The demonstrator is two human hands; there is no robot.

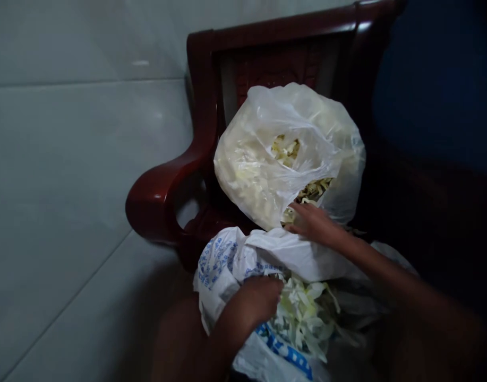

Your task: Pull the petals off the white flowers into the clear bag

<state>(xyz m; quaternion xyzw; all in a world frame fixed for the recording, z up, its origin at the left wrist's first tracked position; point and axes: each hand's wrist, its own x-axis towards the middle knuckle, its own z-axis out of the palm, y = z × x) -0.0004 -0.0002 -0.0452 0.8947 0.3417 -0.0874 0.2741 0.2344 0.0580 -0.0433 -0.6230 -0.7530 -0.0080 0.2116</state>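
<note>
A clear plastic bag (247, 175) full of pale dried strips, which look like petals, sits on the chair seat. Through its torn or open side, several yellowish-brown strips (315, 190) show. My right hand (310, 222) reaches to that opening, its fingers stretched and a little apart, the tips at the strips. Nearer to me lies a white plastic bag (217, 262) with blue print, spread open. Fresh white-green petals (301, 307) or thin leaves fill it. My left hand (261, 297) is over these petals with curled fingers; what they grip, if anything, is hidden.
A dark red wooden chair (159, 196) with a curved armrest stands behind the bags. Pale tiled wall (68, 132) is on the left. The right side is dark, with a blue surface (438, 90). The light is dim.
</note>
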